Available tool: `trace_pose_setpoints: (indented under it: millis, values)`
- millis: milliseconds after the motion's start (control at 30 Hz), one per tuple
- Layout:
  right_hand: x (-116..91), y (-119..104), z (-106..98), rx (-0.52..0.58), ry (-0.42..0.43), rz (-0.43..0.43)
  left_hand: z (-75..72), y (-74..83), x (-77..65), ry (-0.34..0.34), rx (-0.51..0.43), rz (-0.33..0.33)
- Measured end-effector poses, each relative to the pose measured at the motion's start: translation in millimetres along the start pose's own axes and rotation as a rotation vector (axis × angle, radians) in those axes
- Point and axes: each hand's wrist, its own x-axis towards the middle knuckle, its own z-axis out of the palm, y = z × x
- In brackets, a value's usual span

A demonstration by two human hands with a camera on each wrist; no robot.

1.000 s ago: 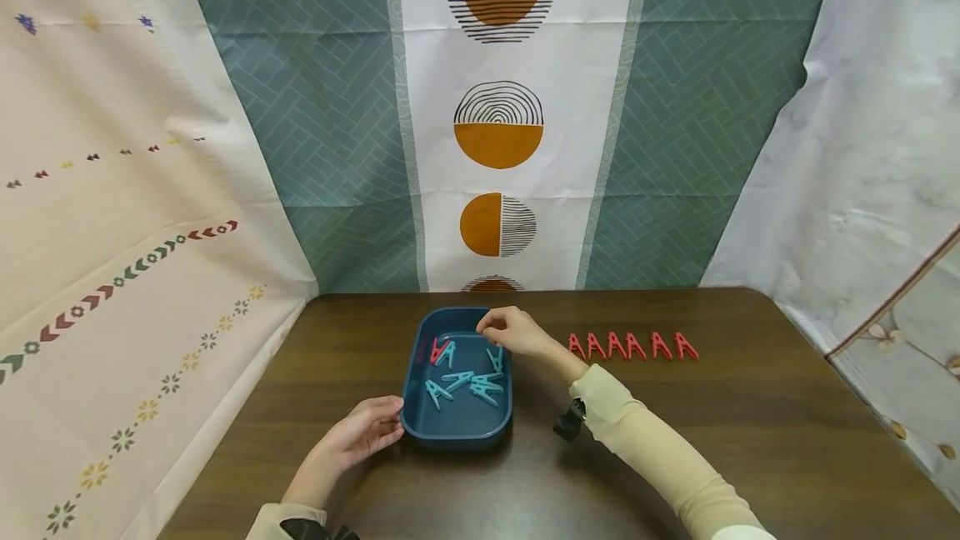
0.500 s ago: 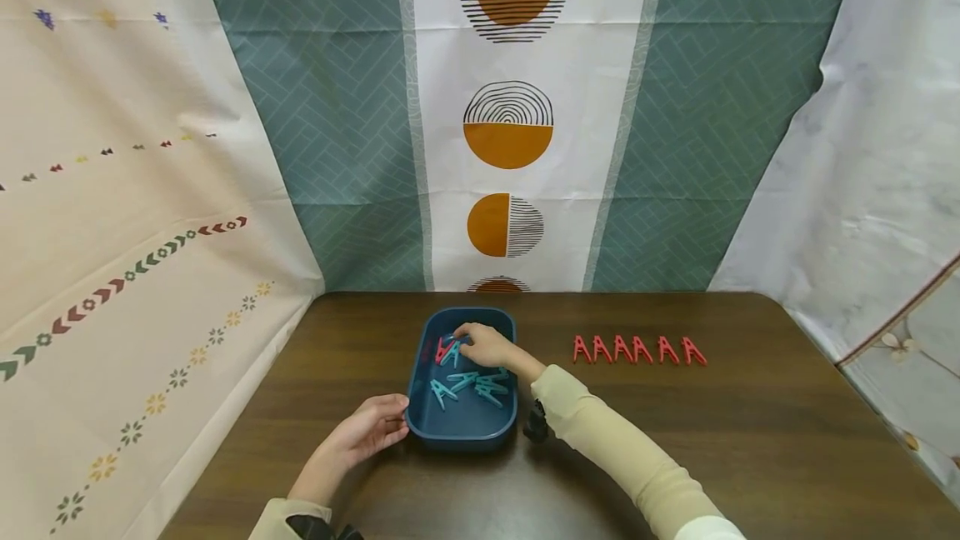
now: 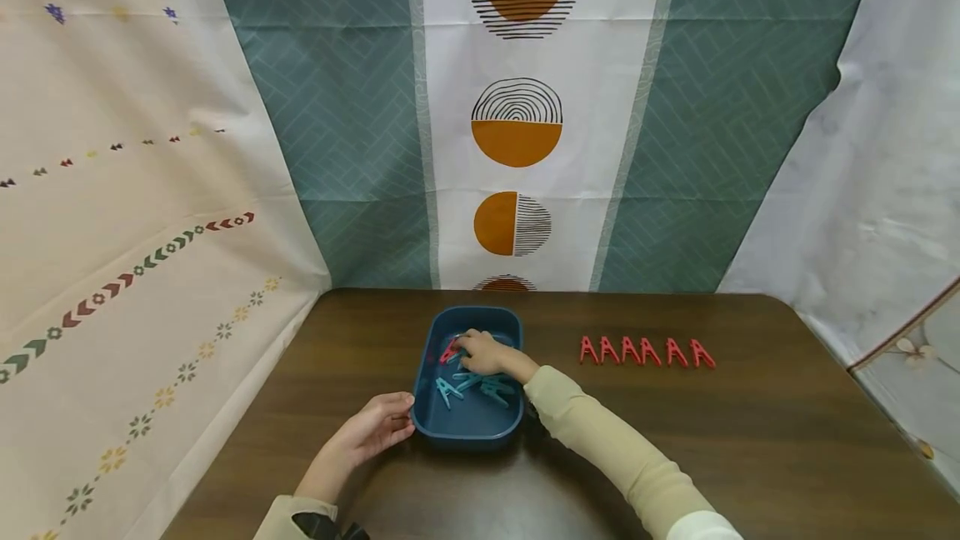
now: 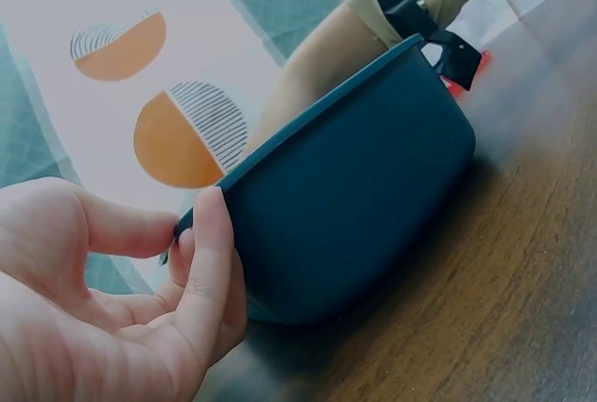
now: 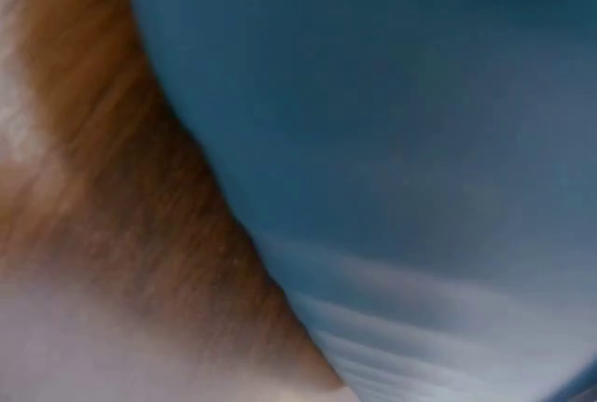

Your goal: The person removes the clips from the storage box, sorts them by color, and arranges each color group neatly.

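Observation:
A dark blue plastic bin [image 3: 467, 437] sits on the table with several light-blue clothespins [image 3: 447, 392] and one red clothespin [image 3: 448, 353] inside. At its left edge my left hand [image 3: 378, 425] pinches the rim between thumb and fingers, seen close up in the left wrist view on the bin wall [image 4: 354, 178]. Inside the bin, my right hand [image 3: 486, 353] reaches over the right side and pinches the red clothespin with its fingertips. That hand partly covers some light-blue clothespins. The right wrist view holds only a blurred bin wall [image 5: 392, 141].
Several red clothespins [image 3: 629, 351] stand in a row on the brown table [image 3: 637, 440], right of the bin. A patterned cloth [image 3: 517, 232] hangs behind the table's back edge. Pale cloths hang at both sides.
My right hand has moved left and down into the bin from its far right edge. The red clothespin has turned at its fingertips. My left hand stays on the rim.

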Motion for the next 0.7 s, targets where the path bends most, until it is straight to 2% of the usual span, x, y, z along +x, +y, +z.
trace_pose_setpoints:
  millis: [133,333,467,700]
  values:
    - [-3.4,-0.2,-0.2,-0.019,0.041,-0.009,1.0,0.4,-0.2,-0.008,-0.011,-0.002]
    - [-8.3,-2.6,-3.2,-0.024,0.083,0.031,3.0,1.6,0.7,0.005,-0.007,-0.002]
    - [-11.8,-4.2,-6.3,0.001,0.157,0.027,4.2,1.5,1.3,0.01,-0.007,-0.005]
    - [-22.2,-2.8,-14.5,0.088,0.311,-0.103,3.3,-0.6,0.4,0.01,-0.025,-0.009]
